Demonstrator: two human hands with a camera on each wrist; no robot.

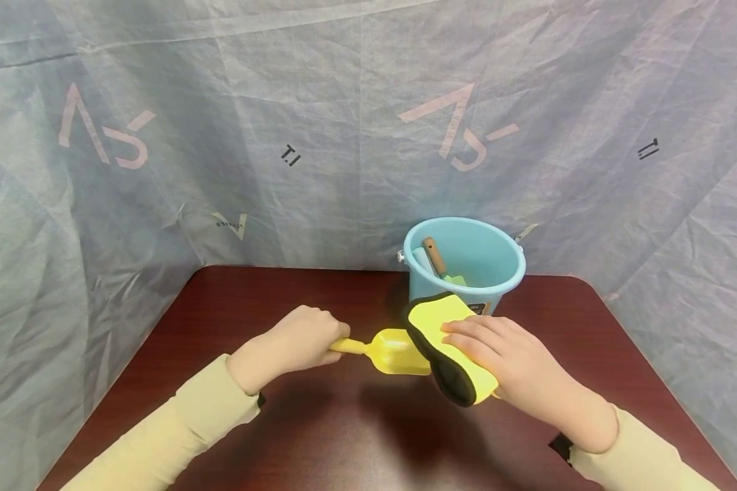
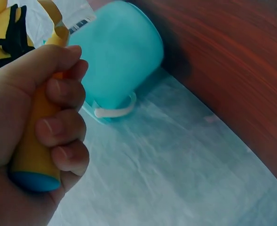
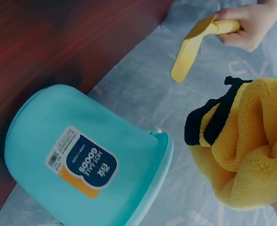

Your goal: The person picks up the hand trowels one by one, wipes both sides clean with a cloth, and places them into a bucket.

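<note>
My left hand (image 1: pixel 301 337) grips the handle of a yellow toy shovel (image 1: pixel 396 352), fingers wrapped round it. In the left wrist view the shovel handle (image 2: pixel 42 136) ends in a blue cap. The shovel's scoop points right, held above the table. My right hand (image 1: pixel 506 351) holds a folded yellow fluffy cloth (image 1: pixel 439 320) with black edging, fingers spread over its top. The cloth overlaps the scoop's tip in the head view. In the right wrist view the cloth (image 3: pixel 251 146) is bunched, apart from the shovel (image 3: pixel 190 54).
A light blue bucket (image 1: pixel 467 221) stands at the table's back right, behind the cloth. Inside lean a tool with a brown wooden handle (image 1: pixel 434 256) and a pale blue piece (image 1: pixel 422 259). The dark red table (image 1: pixel 270 293) is enclosed by grey cloth walls (image 1: pixel 319 82).
</note>
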